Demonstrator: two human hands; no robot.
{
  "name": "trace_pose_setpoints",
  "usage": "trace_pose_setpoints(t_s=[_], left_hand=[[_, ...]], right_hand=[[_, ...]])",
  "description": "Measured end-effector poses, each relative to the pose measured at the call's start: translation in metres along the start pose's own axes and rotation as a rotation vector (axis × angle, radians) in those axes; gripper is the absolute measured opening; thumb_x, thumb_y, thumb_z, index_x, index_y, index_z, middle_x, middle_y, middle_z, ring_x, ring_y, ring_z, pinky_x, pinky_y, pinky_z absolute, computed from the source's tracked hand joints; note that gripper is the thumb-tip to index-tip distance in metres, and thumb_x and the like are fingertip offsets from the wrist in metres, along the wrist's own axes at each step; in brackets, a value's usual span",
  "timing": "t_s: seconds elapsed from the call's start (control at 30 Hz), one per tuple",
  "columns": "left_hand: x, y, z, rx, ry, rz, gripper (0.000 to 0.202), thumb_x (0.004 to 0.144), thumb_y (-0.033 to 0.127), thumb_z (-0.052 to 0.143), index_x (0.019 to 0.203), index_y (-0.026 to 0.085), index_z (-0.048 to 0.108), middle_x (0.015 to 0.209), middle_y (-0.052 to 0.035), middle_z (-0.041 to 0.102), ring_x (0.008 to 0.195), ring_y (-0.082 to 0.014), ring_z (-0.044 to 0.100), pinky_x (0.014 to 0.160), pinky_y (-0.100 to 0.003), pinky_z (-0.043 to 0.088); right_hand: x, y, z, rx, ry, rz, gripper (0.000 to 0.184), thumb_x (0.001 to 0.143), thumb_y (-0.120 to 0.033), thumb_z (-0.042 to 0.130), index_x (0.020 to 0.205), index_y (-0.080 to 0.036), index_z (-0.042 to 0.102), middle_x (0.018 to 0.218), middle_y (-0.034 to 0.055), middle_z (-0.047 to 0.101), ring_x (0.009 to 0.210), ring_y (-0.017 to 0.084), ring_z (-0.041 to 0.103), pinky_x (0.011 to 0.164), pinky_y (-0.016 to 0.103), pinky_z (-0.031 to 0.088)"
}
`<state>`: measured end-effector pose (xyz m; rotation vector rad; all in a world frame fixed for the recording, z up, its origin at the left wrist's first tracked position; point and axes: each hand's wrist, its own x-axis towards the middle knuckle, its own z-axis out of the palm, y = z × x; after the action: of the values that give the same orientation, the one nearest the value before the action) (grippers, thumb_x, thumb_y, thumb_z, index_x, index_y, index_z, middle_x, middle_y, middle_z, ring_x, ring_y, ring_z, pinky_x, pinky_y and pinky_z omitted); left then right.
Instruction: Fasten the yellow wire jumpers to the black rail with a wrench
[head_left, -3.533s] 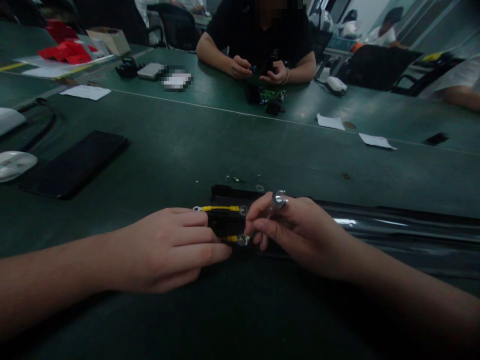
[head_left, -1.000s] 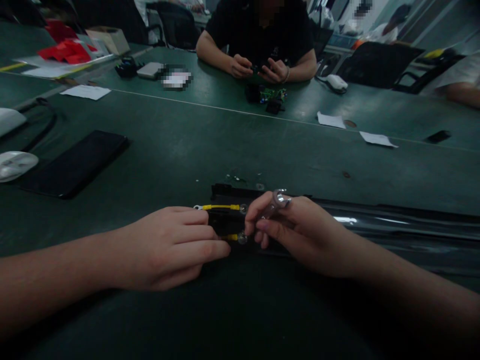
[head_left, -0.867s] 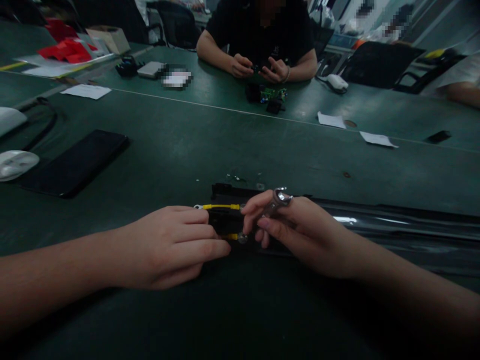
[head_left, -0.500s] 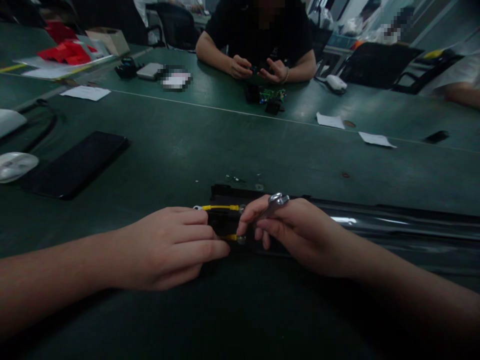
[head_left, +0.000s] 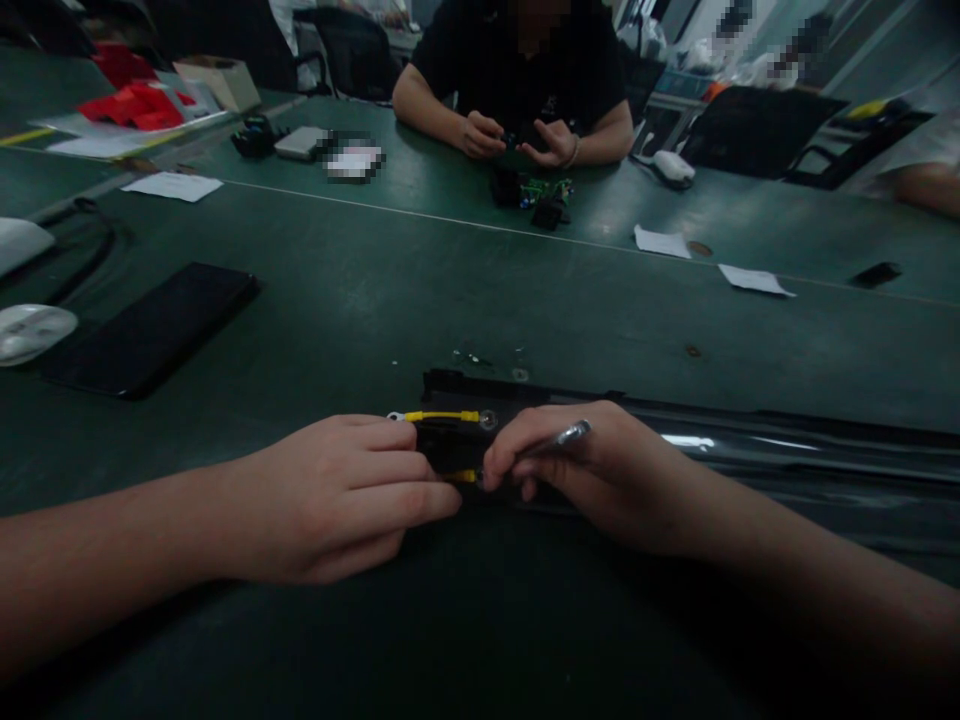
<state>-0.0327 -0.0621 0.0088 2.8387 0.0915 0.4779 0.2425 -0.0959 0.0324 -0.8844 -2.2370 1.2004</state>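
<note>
A long, glossy black panel (head_left: 712, 441) lies across the table, its left end between my hands. Two short yellow wires sit at that end. The far yellow wire (head_left: 442, 415) shows a ring terminal (head_left: 395, 416) on its left and a round bolt head (head_left: 487, 419) on its right. My left hand (head_left: 360, 495) is closed over the left part of the near yellow wire (head_left: 463, 476); its fingertips are partly hidden. My right hand (head_left: 577, 465) grips a small metal wrench (head_left: 564, 436), with its fingers at the near wire's right end, covering the fastener there.
A black phone (head_left: 154, 328) and a white mouse (head_left: 34, 333) lie at left. Small scraps (head_left: 472, 358) lie behind the panel. Across the table, a person's hands (head_left: 517, 140) work above a green circuit board (head_left: 536, 190). Paper slips (head_left: 661, 241) lie at right.
My right hand has turned the wrench, whose exposed end has tipped down and right. Its fingers have shifted over the near fastener, uncovering the far bolt head. My left hand stays put.
</note>
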Motion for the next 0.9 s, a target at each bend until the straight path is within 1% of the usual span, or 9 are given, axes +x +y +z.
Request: trace_pose_setpoints(t_s=[0.13, 0.23, 0.37, 0.47, 0.57, 0.7, 0.9], left_hand=[[-0.001, 0.001, -0.001, 0.000, -0.009, -0.006, 0.029, 0.096, 0.012, 0.050, 0.123, 0.013, 0.059, 0.098, -0.0104, 0.071, 0.084, -0.0231, 0.063, 0.071, -0.035, 0.050], [-0.001, 0.001, 0.000, 0.002, -0.014, -0.007, 0.029, 0.097, 0.012, 0.049, 0.123, 0.013, 0.060, 0.099, -0.0106, 0.072, 0.084, -0.0233, 0.063, 0.071, -0.036, 0.051], [-0.001, 0.000, 0.001, 0.018, -0.004, -0.003, 0.030, 0.096, 0.012, 0.051, 0.124, 0.013, 0.060, 0.100, -0.0110, 0.072, 0.086, -0.0237, 0.064, 0.073, -0.036, 0.052], [-0.001, 0.000, 0.001, 0.021, -0.004, 0.003, 0.029, 0.097, 0.013, 0.050, 0.124, 0.013, 0.060, 0.102, -0.0114, 0.072, 0.088, -0.0243, 0.065, 0.075, -0.036, 0.053], [-0.001, 0.000, 0.000, 0.026, -0.005, 0.000, 0.028, 0.098, 0.013, 0.048, 0.123, 0.013, 0.060, 0.102, -0.0113, 0.072, 0.089, -0.0245, 0.065, 0.076, -0.037, 0.053], [-0.001, 0.001, 0.000, 0.019, -0.002, 0.000, 0.028, 0.097, 0.013, 0.050, 0.123, 0.013, 0.060, 0.096, -0.0100, 0.071, 0.081, -0.0230, 0.062, 0.070, -0.036, 0.050], [0.000, 0.000, 0.000, 0.008, -0.009, 0.001, 0.029, 0.096, 0.013, 0.050, 0.124, 0.012, 0.060, 0.097, -0.0109, 0.071, 0.082, -0.0235, 0.063, 0.070, -0.036, 0.051]], right_hand=[[-0.001, -0.002, -0.002, 0.007, -0.017, 0.003, 0.025, 0.098, 0.000, 0.048, 0.099, -0.017, 0.066, 0.097, 0.0006, 0.070, 0.078, 0.007, 0.065, 0.074, 0.017, 0.054], [-0.001, -0.006, -0.004, -0.030, -0.024, -0.009, 0.022, 0.098, -0.001, 0.050, 0.101, -0.015, 0.066, 0.096, 0.0015, 0.070, 0.081, 0.009, 0.065, 0.076, 0.020, 0.052], [-0.002, -0.011, -0.006, -0.047, -0.033, -0.044, 0.010, 0.099, -0.011, 0.056, 0.100, -0.012, 0.066, 0.091, 0.0032, 0.069, 0.083, 0.012, 0.063, 0.078, 0.023, 0.050], [-0.003, -0.012, -0.006, -0.039, -0.048, -0.045, 0.011, 0.101, -0.015, 0.055, 0.101, -0.011, 0.065, 0.091, 0.0038, 0.068, 0.081, 0.013, 0.063, 0.076, 0.025, 0.049], [-0.004, -0.013, -0.007, -0.035, -0.075, -0.032, 0.012, 0.099, -0.012, 0.052, 0.102, -0.012, 0.064, 0.092, 0.0032, 0.068, 0.081, 0.012, 0.062, 0.076, 0.024, 0.048], [-0.003, -0.013, -0.008, -0.030, -0.087, -0.028, 0.016, 0.096, -0.006, 0.049, 0.099, -0.013, 0.063, 0.091, 0.0019, 0.067, 0.081, 0.012, 0.062, 0.077, 0.023, 0.047], [-0.003, -0.014, -0.009, -0.015, -0.087, -0.014, 0.018, 0.094, -0.004, 0.051, 0.100, -0.015, 0.064, 0.092, 0.0016, 0.069, 0.081, 0.012, 0.062, 0.076, 0.024, 0.048]])
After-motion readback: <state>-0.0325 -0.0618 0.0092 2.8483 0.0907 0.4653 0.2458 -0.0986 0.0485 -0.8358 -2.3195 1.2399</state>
